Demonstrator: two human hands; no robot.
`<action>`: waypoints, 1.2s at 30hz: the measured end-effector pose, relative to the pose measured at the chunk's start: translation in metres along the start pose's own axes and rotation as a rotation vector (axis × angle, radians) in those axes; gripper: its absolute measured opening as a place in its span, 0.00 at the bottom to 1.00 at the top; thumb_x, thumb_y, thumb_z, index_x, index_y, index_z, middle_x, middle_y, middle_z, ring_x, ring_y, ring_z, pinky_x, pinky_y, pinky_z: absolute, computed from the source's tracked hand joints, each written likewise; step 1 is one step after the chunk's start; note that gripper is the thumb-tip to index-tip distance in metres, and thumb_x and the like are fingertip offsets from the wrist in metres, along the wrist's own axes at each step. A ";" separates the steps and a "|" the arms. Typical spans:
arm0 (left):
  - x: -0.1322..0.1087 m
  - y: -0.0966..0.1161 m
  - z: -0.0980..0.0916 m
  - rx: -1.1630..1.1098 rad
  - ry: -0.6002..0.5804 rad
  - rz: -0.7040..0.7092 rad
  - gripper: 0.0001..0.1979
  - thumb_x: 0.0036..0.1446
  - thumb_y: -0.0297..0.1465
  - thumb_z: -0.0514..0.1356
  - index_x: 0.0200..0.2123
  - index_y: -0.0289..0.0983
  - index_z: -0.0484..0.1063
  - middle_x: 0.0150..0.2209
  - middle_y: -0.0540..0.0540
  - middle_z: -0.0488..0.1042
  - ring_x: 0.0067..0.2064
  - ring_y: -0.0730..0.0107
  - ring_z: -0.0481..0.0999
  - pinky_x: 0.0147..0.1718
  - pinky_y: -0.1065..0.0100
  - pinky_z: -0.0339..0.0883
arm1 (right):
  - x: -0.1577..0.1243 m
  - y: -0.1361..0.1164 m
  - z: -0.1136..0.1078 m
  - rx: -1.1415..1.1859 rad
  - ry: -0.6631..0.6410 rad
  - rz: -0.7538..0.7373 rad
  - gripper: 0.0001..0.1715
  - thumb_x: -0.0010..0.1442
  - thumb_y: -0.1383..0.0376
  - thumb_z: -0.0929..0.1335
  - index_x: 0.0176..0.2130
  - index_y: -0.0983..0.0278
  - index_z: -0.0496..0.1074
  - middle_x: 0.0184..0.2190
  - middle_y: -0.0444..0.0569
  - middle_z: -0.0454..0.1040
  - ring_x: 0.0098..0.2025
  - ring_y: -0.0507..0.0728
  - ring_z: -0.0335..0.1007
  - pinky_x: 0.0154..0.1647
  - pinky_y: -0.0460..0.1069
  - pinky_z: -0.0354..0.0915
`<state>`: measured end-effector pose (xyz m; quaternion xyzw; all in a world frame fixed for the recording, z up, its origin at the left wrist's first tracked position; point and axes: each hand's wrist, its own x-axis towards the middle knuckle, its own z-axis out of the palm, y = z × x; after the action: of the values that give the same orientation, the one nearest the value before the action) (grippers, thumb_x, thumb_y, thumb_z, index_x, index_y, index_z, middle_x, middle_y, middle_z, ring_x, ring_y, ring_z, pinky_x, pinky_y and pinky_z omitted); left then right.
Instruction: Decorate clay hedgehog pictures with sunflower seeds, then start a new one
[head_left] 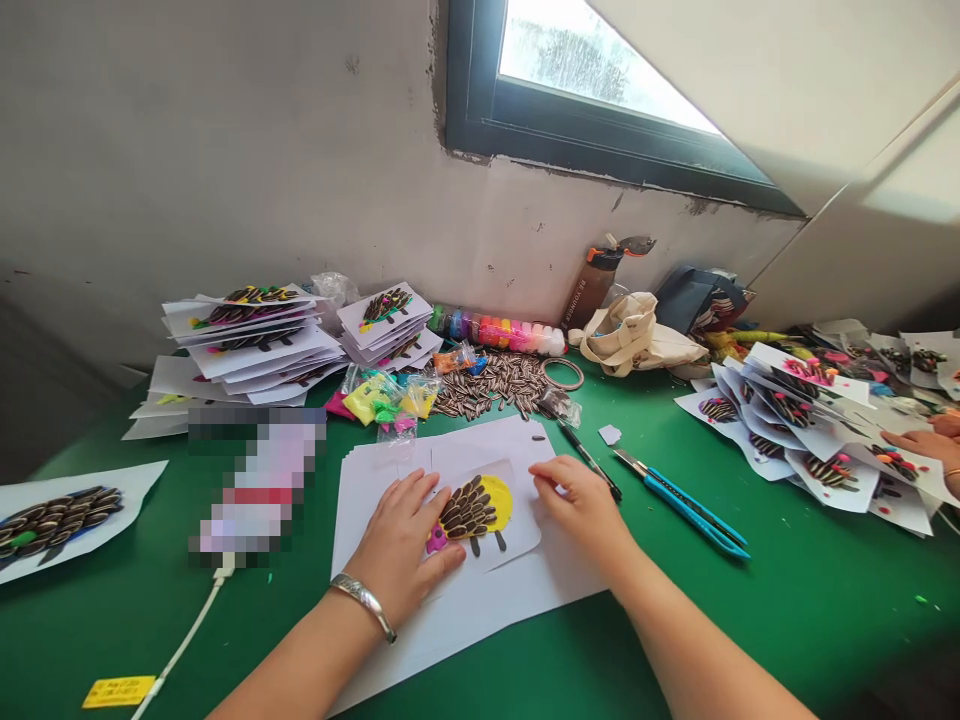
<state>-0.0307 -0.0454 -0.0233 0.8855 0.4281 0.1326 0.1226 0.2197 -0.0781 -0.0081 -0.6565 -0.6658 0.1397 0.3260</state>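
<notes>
A small white card (517, 487) lies on a stack of white paper (375, 625). On it is a hedgehog shape of yellow clay (498, 505), partly covered with striped sunflower seeds (466, 508), with a pink face at its left and two seeds as legs. My left hand (401, 540), a silver bangle at its wrist, rests on the card's left side with fingers stretched out, hiding part of the pink face. Over the card's right edge, my right hand (574, 495) pinches thumb and forefinger together; whatever is between them is too small to make out.
A sunflower seed pile (487, 385) lies behind the paper, beside clay packets (382, 395) and a tape ring (562, 374). A blue utility knife (694, 510) and black pen (589, 460) lie right. Finished cards (255, 345) are stacked left. Another person's hand (926, 450) is at far right.
</notes>
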 end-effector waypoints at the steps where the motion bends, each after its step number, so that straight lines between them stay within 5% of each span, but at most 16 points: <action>1: 0.000 0.000 0.000 -0.001 0.006 0.000 0.27 0.52 0.42 0.58 0.54 0.37 0.66 0.58 0.39 0.63 0.60 0.49 0.58 0.57 0.47 0.54 | 0.010 0.007 -0.005 -0.074 0.013 -0.005 0.12 0.59 0.67 0.62 0.37 0.62 0.74 0.33 0.47 0.73 0.36 0.54 0.68 0.38 0.47 0.64; 8: -0.001 -0.001 0.002 -0.021 0.004 -0.014 0.27 0.51 0.42 0.59 0.54 0.37 0.66 0.58 0.40 0.63 0.60 0.49 0.57 0.57 0.47 0.53 | 0.057 0.031 -0.002 -0.385 -0.005 -0.070 0.13 0.58 0.71 0.61 0.37 0.64 0.74 0.36 0.50 0.72 0.39 0.56 0.66 0.40 0.47 0.59; 12: -0.002 -0.001 0.001 -0.033 0.011 -0.017 0.27 0.51 0.41 0.59 0.54 0.38 0.66 0.58 0.41 0.63 0.60 0.50 0.57 0.58 0.49 0.53 | 0.058 0.031 0.009 -0.455 -0.052 -0.095 0.12 0.57 0.73 0.61 0.28 0.66 0.72 0.31 0.53 0.70 0.35 0.56 0.63 0.36 0.48 0.57; 17: -0.001 0.000 0.000 -0.037 0.013 -0.005 0.27 0.52 0.41 0.59 0.54 0.37 0.66 0.58 0.39 0.63 0.60 0.49 0.57 0.56 0.47 0.54 | 0.045 0.019 0.001 -0.473 -0.024 -0.084 0.12 0.58 0.74 0.60 0.34 0.68 0.71 0.31 0.55 0.69 0.36 0.58 0.64 0.37 0.50 0.58; 20: -0.001 0.001 -0.001 -0.039 0.009 -0.002 0.27 0.52 0.41 0.58 0.54 0.36 0.66 0.58 0.38 0.63 0.60 0.48 0.57 0.56 0.46 0.53 | 0.022 0.007 -0.007 -0.356 -0.013 -0.093 0.16 0.60 0.71 0.58 0.45 0.65 0.69 0.35 0.51 0.71 0.38 0.56 0.66 0.39 0.49 0.62; 23: -0.001 0.001 0.000 -0.037 0.021 -0.001 0.27 0.52 0.41 0.59 0.54 0.37 0.66 0.58 0.39 0.63 0.60 0.48 0.57 0.56 0.46 0.53 | -0.005 -0.009 -0.009 0.101 -0.119 -0.071 0.14 0.59 0.68 0.61 0.41 0.61 0.73 0.32 0.46 0.74 0.33 0.53 0.70 0.36 0.47 0.65; 26: -0.001 0.001 -0.001 -0.035 0.009 0.002 0.27 0.52 0.42 0.58 0.54 0.37 0.65 0.58 0.39 0.63 0.60 0.47 0.57 0.56 0.46 0.53 | -0.022 -0.023 -0.004 0.317 -0.245 0.019 0.12 0.58 0.68 0.62 0.38 0.59 0.74 0.27 0.42 0.75 0.30 0.52 0.71 0.32 0.45 0.65; 36: -0.001 0.001 -0.001 -0.021 0.012 0.006 0.27 0.52 0.42 0.58 0.54 0.37 0.66 0.58 0.39 0.63 0.60 0.48 0.58 0.56 0.47 0.54 | -0.024 -0.033 0.013 0.219 -0.144 -0.138 0.10 0.60 0.69 0.62 0.34 0.61 0.73 0.27 0.46 0.71 0.31 0.52 0.66 0.32 0.45 0.62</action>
<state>-0.0309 -0.0462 -0.0219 0.8847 0.4247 0.1429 0.1287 0.1838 -0.1014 -0.0041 -0.5578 -0.7119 0.2354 0.3560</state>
